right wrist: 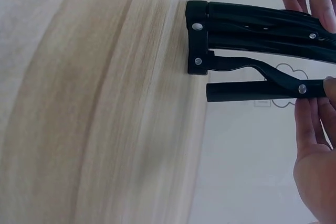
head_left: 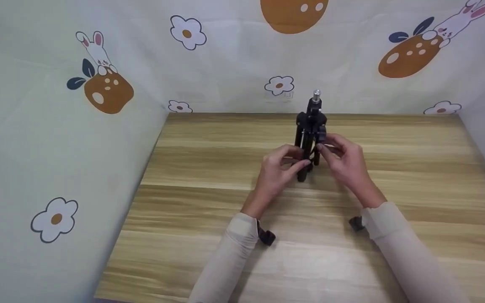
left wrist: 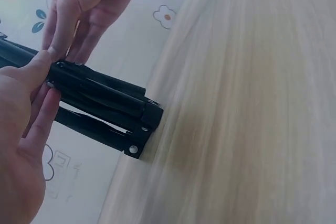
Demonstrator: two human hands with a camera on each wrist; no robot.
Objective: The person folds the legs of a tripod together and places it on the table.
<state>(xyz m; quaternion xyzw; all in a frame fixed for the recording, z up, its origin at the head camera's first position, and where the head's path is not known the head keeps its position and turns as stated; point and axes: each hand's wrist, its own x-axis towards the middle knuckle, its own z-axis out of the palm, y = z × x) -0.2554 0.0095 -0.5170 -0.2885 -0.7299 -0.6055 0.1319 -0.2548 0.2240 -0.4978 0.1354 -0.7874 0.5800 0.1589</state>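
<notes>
Standing upright between left hand (head_left: pixel 277 167) and right hand (head_left: pixel 347 160), the slender silver-tipped black tripod (head_left: pixel 311 123) has legs pinched by both.

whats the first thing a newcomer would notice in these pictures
Probably the black tripod, folded and upright toward the far side of the wood-grain table, with a silver tip on top. Next, the left hand and right hand gripping it from either side. Then the rabbit-and-fruit print at upper left in the head view.
</notes>
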